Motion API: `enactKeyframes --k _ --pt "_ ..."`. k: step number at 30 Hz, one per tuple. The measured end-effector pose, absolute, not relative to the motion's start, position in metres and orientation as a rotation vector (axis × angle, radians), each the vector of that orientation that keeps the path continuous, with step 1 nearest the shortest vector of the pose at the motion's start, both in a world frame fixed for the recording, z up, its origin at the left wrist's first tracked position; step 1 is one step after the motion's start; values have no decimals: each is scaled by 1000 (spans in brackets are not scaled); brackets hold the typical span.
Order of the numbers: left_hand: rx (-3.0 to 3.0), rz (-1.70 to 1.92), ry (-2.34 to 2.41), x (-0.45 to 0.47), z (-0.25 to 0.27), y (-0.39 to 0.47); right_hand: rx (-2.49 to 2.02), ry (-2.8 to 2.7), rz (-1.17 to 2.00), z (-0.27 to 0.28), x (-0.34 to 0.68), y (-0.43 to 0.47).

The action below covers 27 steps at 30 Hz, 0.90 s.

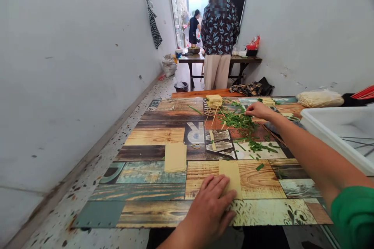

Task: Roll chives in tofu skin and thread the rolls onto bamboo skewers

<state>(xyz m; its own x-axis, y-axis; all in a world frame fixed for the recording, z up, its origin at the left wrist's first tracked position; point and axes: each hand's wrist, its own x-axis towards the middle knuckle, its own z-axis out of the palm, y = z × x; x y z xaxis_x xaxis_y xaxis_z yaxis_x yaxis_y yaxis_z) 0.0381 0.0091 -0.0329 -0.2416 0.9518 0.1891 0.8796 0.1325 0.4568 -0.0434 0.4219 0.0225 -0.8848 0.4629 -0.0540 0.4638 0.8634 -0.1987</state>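
My left hand (212,200) lies with fingers outstretched on a pale yellow tofu-skin sheet (232,179) near the table's front edge. My right hand (259,109) reaches across to the pile of chopped greens (238,118), its fingertips closed together on some of them. A small stack of tofu-skin sheets (175,157) sits to the left of the sheet under my left hand. Beyond it, tofu-skin rolls on skewers (214,101) lie bundled at the far side of the greens. More rolls (267,102) lie behind my right wrist.
A white plastic bin (321,124) holding a few thin sticks stands at the right. Behind it is a bag of pale skewers (320,98). A rubber band (195,146) lies on the patterned table (152,206). A person (220,27) stands at a back table; another is outside.
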Motion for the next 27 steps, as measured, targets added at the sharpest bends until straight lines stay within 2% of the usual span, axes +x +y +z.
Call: enactKeyframes --k 5,12,15,18,21,27 --pt "1829 745 2256 38 -35 9 787 2980 -437 36 -37 431" --pt "1830 723 2243 38 -32 8 894 2969 -165 28 -38 417" --pt "1847 712 2228 37 -32 8 900 3265 -90 36 -57 386" --pt "1883 732 2246 35 -40 9 522 3440 -82 45 -95 329" --pt "1969 748 2287 33 -55 13 257 3188 -108 39 -141 268" --pt "2153 722 2417 31 -89 29 335 3056 -137 1 -200 223"
